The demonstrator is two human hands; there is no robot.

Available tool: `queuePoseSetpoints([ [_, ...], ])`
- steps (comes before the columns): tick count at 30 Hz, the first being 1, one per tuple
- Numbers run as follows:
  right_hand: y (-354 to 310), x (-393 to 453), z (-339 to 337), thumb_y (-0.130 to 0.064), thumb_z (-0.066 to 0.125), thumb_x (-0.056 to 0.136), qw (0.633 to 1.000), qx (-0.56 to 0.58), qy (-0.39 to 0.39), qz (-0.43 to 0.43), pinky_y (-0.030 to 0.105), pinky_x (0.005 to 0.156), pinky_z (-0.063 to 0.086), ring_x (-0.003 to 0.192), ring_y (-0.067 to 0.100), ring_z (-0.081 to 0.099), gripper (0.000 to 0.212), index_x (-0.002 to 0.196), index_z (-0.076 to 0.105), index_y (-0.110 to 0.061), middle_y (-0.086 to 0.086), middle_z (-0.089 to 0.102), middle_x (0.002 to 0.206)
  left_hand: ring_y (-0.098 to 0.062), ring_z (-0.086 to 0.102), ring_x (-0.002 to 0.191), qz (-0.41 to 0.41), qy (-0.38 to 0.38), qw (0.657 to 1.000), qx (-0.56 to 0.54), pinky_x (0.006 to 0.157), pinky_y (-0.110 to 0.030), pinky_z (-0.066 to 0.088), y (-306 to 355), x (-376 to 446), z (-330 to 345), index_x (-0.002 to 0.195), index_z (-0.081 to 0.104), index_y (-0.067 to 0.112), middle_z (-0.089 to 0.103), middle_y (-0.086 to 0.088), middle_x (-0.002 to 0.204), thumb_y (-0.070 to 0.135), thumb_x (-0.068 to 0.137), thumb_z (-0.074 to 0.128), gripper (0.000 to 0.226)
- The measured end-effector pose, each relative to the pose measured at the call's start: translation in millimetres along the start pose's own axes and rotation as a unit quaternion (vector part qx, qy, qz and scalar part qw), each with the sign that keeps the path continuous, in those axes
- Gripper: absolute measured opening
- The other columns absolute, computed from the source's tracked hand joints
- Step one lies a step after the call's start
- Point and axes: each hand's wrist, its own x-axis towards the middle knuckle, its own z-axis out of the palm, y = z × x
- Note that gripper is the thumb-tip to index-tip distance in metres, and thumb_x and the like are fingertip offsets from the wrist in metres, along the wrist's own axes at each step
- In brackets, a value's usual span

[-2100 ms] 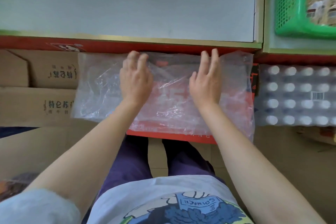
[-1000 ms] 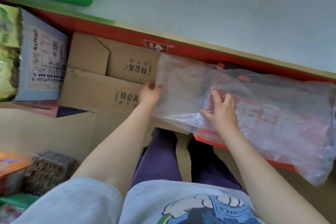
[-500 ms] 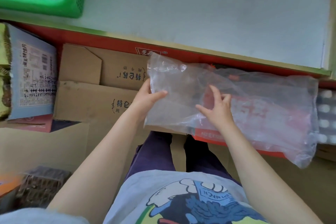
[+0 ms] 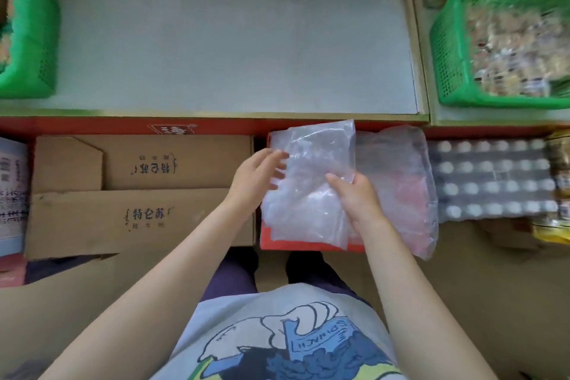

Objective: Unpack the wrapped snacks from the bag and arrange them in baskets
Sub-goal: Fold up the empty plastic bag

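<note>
Two green baskets sit on a pale grey counter: one basket at the far left edge, another basket at the right, heaped with wrapped snacks. Boxes line the back of the counter, blurred. Below the counter's front edge, at floor level: flattened brown cardboard cartons with printed characters at left, a red box in the middle, a shrink-wrapped pack of white-capped bottles at right.

Clear plastic bag is folded over on itself, held above the red box, its right half trailing flat toward the bottles. Left hand at the bag's left edge, fingers loosely spread and laid against the plastic, thumb side blurred; whether it pinches cannot be told. Right hand grips the folded layer near its right edge, thumb on top, fingers curled beneath. No snacks visible inside the bag.
</note>
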Motion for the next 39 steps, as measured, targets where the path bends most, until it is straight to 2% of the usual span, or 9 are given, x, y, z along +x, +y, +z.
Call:
queuePoseSetpoints([
  [3,15.3,31.2,-37.5,-0.021,0.07,0.093,0.995,-0.089,0.045,0.008,0.01,0.051,0.042,0.078,0.017,0.061,0.014,0.084,0.06,-0.016,-0.003,0.062,0.079,-0.021,0.04,0.136,0.184,0.1,0.916,0.342,0.105,-0.027,0.032,-35.5,23.9,40.8,0.128,0.062,0.022,0.052,-0.001,0.143,0.031,0.098,0.052,0.034],
  [6,34.1,66.3,-48.2,-0.028,0.069,0.092,0.979,-0.202,0.035,0.011,0.026,0.069,0.041,0.089,0.023,0.06,0.023,0.099,0.053,-0.013,0.004,0.063,0.099,-0.029,0.006,0.155,0.232,0.029,0.799,0.554,0.123,-0.049,0.004,-80.3,50.4,74.0,0.153,0.036,0.029,0.018,-0.004,0.166,0.055,0.094,0.035,0.064],
  [11,51.0,75.8,-53.8,-0.015,0.062,0.093,0.924,-0.335,0.138,-0.124,0.036,0.075,0.042,0.104,0.031,0.056,0.034,0.122,0.046,-0.006,0.012,0.054,0.121,-0.031,-0.02,0.152,0.165,0.005,0.76,0.629,0.12,-0.058,-0.013,-110.1,73.4,100.5,0.16,-0.001,0.037,-0.016,-0.002,0.167,0.079,0.089,0.025,0.086],
  [13,60.1,68.9,-50.0,-0.007,0.061,0.088,0.867,-0.378,0.17,-0.275,0.043,0.083,0.049,0.108,0.035,0.056,0.035,0.122,0.052,-0.002,0.016,0.056,0.121,-0.032,-0.021,0.152,0.156,0.02,0.758,0.633,0.119,-0.061,-0.011,-115.3,81.2,106.2,0.159,-0.002,0.038,-0.018,-0.001,0.167,0.082,0.086,0.022,0.089],
  [16,80.1,74.4,-37.4,-0.013,0.056,0.089,0.821,-0.407,0.071,-0.394,0.044,0.114,0.035,0.137,0.034,0.043,0.049,0.136,0.051,-0.002,0.018,0.049,0.144,-0.035,-0.012,0.153,0.171,0.044,0.763,0.622,0.118,-0.066,-0.005,-124.6,91.4,113.1,0.16,0.005,0.037,-0.01,-0.003,0.168,0.082,0.086,0.021,0.088],
  [24,133.0,131.0,-49.6,-0.047,0.034,0.101,0.766,-0.548,-0.015,-0.336,0.044,0.125,0.0,0.155,0.022,0.006,0.066,0.16,0.02,-0.022,0.004,0.013,0.168,-0.033,0.005,0.154,0.205,0.073,0.758,0.614,0.121,-0.062,0.003,-144.0,104.6,96.6,0.159,0.021,0.032,0.013,-0.003,0.168,0.064,0.099,0.024,0.068],
  [31,110.6,115.6,-33.6,-0.038,0.046,0.095,0.769,-0.46,0.104,-0.431,0.055,0.121,0.018,0.136,0.034,0.04,0.053,0.136,0.054,-0.006,0.018,0.052,0.143,-0.033,0.009,0.154,0.117,0.196,0.851,0.472,0.122,-0.048,0.008,-143.5,82.0,83.0,0.158,0.027,0.021,0.014,-0.013,0.166,0.053,0.1,0.041,0.067],
  [35,106.6,120.0,-13.5,-0.052,0.047,0.093,0.771,-0.487,0.048,-0.408,0.054,0.122,0.009,0.151,0.038,0.016,0.068,0.155,0.036,-0.024,0.013,0.023,0.164,-0.036,0.043,0.131,0.101,0.266,0.879,0.383,0.108,-0.046,0.036,-142.4,59.6,78.9,0.15,0.04,0.009,0.05,-0.015,0.143,0.036,0.09,0.06,0.068],
  [39,112.9,137.0,-9.8,-0.065,0.043,0.09,0.768,-0.555,0.014,-0.318,0.05,0.122,-0.009,0.154,0.036,-0.007,0.079,0.159,0.018,-0.037,0.006,0.0,0.169,-0.019,0.048,0.103,-0.022,0.248,0.936,0.248,0.082,-0.031,0.041,-118.9,53.6,76.0,0.138,0.047,0.018,0.059,0.004,0.107,0.026,0.089,0.067,0.054],
])
